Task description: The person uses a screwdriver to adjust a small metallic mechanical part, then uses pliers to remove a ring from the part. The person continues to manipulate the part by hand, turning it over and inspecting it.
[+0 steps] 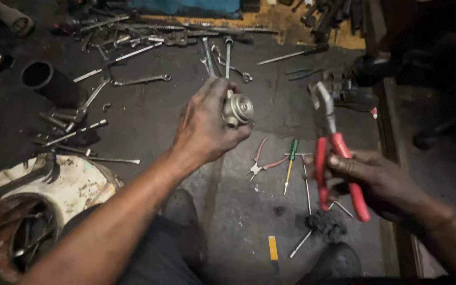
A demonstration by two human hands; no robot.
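With the left hand [204,126] pinching a small round metal part [238,108] above the floor's middle and the right hand [378,182] wrapped around red-handled pliers [333,158], a loosened fingertip grip could drop it among the scattered wrenches [127,53].

A round metal part [237,109] is held at frame centre by the left hand [205,126]; pliers [333,158] are gripped at right by the right hand [378,182]. Between them, lower, small pliers [259,163] and a screwdriver [290,164] are laid on the floor [149,116]. Wrenches [133,53] are scattered upper left.
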